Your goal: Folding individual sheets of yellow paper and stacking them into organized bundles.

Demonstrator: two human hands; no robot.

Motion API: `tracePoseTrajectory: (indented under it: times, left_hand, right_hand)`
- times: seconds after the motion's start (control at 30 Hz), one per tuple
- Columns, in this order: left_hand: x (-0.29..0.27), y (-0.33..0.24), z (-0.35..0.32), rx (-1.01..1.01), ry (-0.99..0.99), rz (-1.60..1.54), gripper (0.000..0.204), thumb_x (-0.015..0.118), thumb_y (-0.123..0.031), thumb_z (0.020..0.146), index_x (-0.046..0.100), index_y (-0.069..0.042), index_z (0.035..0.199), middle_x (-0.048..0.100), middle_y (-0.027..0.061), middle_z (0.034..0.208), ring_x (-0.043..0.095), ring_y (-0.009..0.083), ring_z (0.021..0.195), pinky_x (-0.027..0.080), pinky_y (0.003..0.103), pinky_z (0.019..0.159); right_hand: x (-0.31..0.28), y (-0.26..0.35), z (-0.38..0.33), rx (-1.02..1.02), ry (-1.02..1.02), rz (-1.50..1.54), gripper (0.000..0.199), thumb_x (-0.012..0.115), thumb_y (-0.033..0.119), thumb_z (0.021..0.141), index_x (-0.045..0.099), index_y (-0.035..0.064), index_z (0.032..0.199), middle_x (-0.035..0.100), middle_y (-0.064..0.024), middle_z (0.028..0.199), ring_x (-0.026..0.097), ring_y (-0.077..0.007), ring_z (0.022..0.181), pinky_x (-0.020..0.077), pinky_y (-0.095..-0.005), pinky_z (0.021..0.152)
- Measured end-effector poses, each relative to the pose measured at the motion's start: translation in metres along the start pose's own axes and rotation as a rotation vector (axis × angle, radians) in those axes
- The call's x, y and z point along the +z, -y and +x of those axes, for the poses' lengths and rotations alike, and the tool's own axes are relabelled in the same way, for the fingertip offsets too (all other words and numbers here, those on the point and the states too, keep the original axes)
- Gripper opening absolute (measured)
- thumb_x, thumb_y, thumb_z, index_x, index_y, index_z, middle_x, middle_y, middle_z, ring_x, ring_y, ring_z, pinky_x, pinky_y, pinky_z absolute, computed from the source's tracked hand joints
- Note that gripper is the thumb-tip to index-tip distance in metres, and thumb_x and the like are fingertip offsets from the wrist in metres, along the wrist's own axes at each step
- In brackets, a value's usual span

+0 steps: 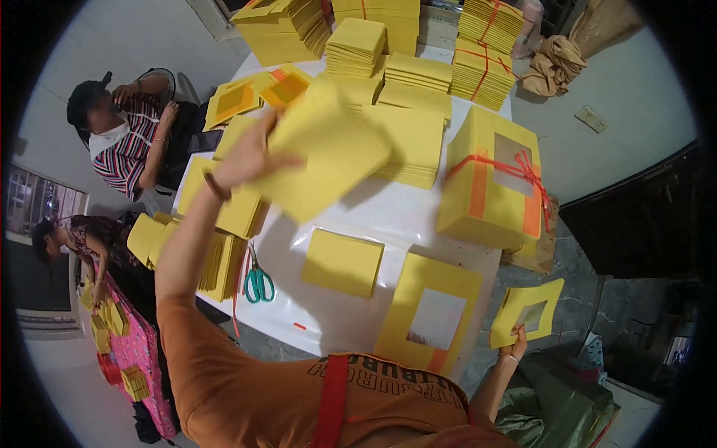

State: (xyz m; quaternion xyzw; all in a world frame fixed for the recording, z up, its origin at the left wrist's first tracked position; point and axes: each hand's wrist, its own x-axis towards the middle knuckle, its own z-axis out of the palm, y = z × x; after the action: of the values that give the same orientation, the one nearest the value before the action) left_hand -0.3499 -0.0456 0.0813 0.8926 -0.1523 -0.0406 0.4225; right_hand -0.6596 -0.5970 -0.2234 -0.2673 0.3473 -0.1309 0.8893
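My left hand (246, 155) reaches out over the table and grips a large flat yellow paper piece (332, 153). It is tilted, blurred by motion, and its thumb lies on top of the near edge. Off the table's right side, my right hand (514, 343) pinches a smaller yellow paper piece with a grey window (532, 317). Below the left hand's piece, a plain yellow paper piece (343, 261) lies flat on the white table. Next to it sits a larger yellow piece (396, 321) with a pale window and an orange strip.
Green-handled scissors (259, 285) lie left of the plain piece. A bundle (470, 194) tied with red ribbon stands on the right. Stacks of yellow paper (355, 46) fill the far side. Two people (142, 134) sit at the left, one by a pink-covered table (142, 299).
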Motion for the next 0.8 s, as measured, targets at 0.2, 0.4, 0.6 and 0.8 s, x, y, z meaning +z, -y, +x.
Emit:
tracePoseTrajectory:
  times: [0.2, 0.4, 0.6, 0.8]
  left_hand:
    - [-0.001, -0.021, 0.224, -0.103, 0.049, -0.856, 0.035, 0.063, -0.021, 0.076, 0.057, -0.001, 0.104, 0.06, 0.0075, 0.098, 0.059, 0.0123, 0.086, 0.049, 0.023, 0.071]
    - [0.085, 0.012, 0.338, -0.397, -0.203, -0.744, 0.076, 0.072, -0.023, 0.067, 0.035, -0.001, 0.128, 0.034, 0.0215, 0.132, 0.027, 0.0304, 0.125, 0.024, 0.044, 0.101]
    - [0.099, 0.053, 0.355, -0.397, 0.063, -0.69, 0.084, 0.067, -0.03, 0.071, 0.021, 0.0, 0.134, 0.01, 0.0197, 0.142, 0.005, 0.0297, 0.132, 0.016, 0.046, 0.102]
    - [0.118, 0.144, 0.413, -0.394, 0.116, -0.631, 0.077, 0.063, -0.038, 0.075, 0.028, 0.0, 0.132, 0.021, 0.0164, 0.14, 0.016, 0.0256, 0.131, 0.017, 0.041, 0.103]
  right_hand:
    - [0.025, -0.009, 0.016, 0.043, 0.176, 0.054, 0.024, 0.046, 0.023, 0.089, 0.053, 0.002, 0.098, 0.058, -0.01, 0.101, 0.055, -0.0269, 0.095, 0.0422, -0.0433, 0.086]
    - [0.001, -0.021, 0.022, -0.014, 0.088, -0.01, 0.023, 0.047, 0.022, 0.088, 0.054, 0.0019, 0.097, 0.059, -0.0103, 0.098, 0.054, -0.0266, 0.096, 0.0406, -0.0432, 0.088]
    - [-0.005, -0.019, 0.021, 0.073, 0.128, 0.08, 0.022, 0.05, 0.018, 0.086, 0.054, 0.001, 0.098, 0.057, -0.0114, 0.103, 0.054, -0.027, 0.097, 0.0417, -0.0411, 0.087]
    - [-0.021, -0.02, 0.024, 0.033, 0.009, 0.04, 0.028, 0.049, 0.018, 0.086, 0.049, -0.0006, 0.107, 0.057, -0.0122, 0.103, 0.054, -0.0269, 0.096, 0.0415, -0.0419, 0.087]
